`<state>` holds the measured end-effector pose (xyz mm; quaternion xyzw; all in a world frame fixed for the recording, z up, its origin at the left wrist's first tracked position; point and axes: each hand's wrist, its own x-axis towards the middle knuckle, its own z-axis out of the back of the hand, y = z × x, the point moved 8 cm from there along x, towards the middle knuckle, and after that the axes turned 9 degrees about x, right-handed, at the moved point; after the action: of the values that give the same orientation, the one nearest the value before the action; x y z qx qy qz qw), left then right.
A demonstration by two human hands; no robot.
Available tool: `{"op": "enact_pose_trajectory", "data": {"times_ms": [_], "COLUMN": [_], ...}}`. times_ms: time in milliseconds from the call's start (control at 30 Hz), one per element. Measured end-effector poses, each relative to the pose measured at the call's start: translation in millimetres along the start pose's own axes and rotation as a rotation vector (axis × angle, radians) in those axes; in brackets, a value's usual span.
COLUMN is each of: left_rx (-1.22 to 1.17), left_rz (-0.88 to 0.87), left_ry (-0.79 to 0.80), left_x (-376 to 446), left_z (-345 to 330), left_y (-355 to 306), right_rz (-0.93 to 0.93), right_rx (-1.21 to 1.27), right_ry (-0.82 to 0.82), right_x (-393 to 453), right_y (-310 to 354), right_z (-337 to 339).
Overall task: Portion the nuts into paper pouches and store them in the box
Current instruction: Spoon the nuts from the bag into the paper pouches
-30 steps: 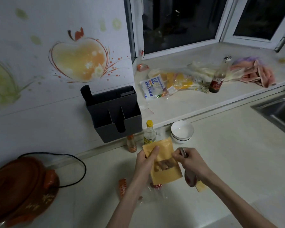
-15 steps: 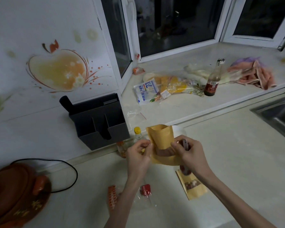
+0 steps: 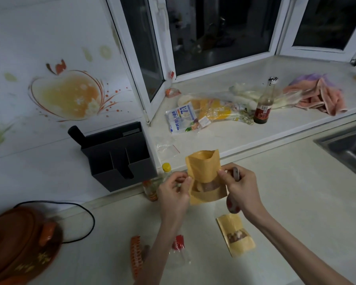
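While both hands hold it: a paper pouch point(image 3: 203, 173) stands upright above the surface point(image 3: 296, 192), near its back edge, mouth open.
Left hand point(image 3: 173, 192): fingers pinch the pouch's left edge.
Right hand point(image 3: 243, 190): thumb and fingers pinch the pouch's right edge; a spoon point(image 3: 233, 204) is also gripped in this hand.
Pouch window: nuts show through it.
Second pouch point(image 3: 235, 235): lies flat on the surface under the right forearm, nuts visible.
Black box point(image 3: 119, 159): stands by the wall at the back edge.
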<state>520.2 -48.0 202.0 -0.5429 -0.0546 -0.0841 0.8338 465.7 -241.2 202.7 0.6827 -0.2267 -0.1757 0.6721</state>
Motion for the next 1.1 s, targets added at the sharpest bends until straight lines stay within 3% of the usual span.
{"op": "enact_pose_trajectory", "data": {"times_ms": [533,767,967,1100], "left_rx": [-0.037,-0.083,-0.089,-0.125], "left_rz": [-0.021,0.033,0.168,0.169], "left_ry": [-0.028,0.104,-0.013,0.002], "left_x": [4.4,-12.8,-6.0,-3.2], "left_z": [3.3,-15.4,4.0,8.1], "left_y": [-1.0,17.0,33.4,29.4], "right_rz": [0.019,0.056,0.0,0.003], "right_rx": [0.022,0.02,-0.074,-0.166], "right_ry": [-0.044,-0.06,0.106,0.18], "right_x": [6.0,0.1,3.7,2.2], "right_y": [6.3,4.2,-4.0,-7.7], "right_z": [2.9,2.5,-6.0,-5.8]}}
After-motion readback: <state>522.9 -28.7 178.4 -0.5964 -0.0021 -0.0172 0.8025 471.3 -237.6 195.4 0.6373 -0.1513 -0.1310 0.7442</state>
